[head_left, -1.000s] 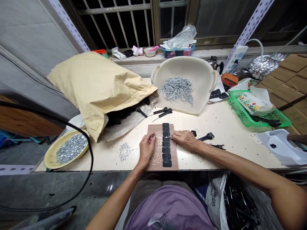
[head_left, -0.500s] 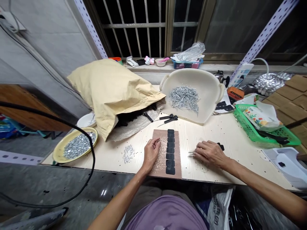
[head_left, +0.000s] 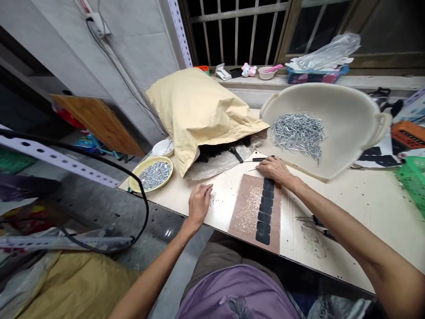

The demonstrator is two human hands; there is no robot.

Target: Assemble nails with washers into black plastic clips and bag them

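My left hand [head_left: 200, 204] hovers at the table's front left, its thumb and fingers pinched together over a small scatter of tiny washers [head_left: 212, 198]; what they grip is too small to make out. My right hand [head_left: 275, 170] reaches past the far end of the brown board [head_left: 241, 212], fingers closed around a black piece with a thin metal pin, largely hidden by the hand. Another black piece [head_left: 258, 159] lies beside the fingertips. A column of black rounded pads [head_left: 264, 217] runs along the board. Black pieces with metal pins [head_left: 318, 220] lie under my right forearm.
A large cream basin [head_left: 345, 133] holding metal nails [head_left: 299, 133] stands at the back. A yellow paper sack [head_left: 202, 106] with black parts lies left of it. A yellow bowl [head_left: 134, 180] of metal washers sits at the left edge. A green basket [head_left: 413, 186] is on the right.
My right hand has left the pinned pieces right of the board and moved to those beyond its far end. My left hand has moved from the board to the washers. The view has swung left.
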